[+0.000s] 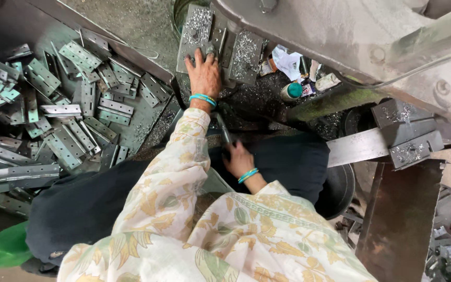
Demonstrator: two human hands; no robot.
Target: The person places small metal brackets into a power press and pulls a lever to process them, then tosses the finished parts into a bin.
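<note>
Nearest the camera: floral cream-and-yellow sleeves over dark trousers, person seated low. Right hand [238, 161], teal bangles at the wrist, sits at the lap; its grip is wrapped around the lower end of a thin dark metal handle [223, 129] that slants up and away toward the press. Green plastic object [6, 246] at the lower left corner, partly cut off by the frame; kind not clear. Farther out, left hand [203, 74], also with teal bangles, lies palm-down with fingers spread and flat on a grey metal die block [196, 32] at the near edge of the press bed; no closed grip, it presses on the block and a small part under the fingertips cannot be made out. Second block [245, 56] just beside the first on its right; both are strewn with bright metal chips. Left of the arm, a metal tray [142, 122] holds a loose heap of flat punched hinge leaves [63, 109], grey-green, lying at all angles. Right of the blocks: small bottle with teal cap [291, 91], lying beside crumpled white paper [288, 60] and a small coloured packet [328, 81]. Far right, the grey machine frame [392, 36] crosses the top.
</note>
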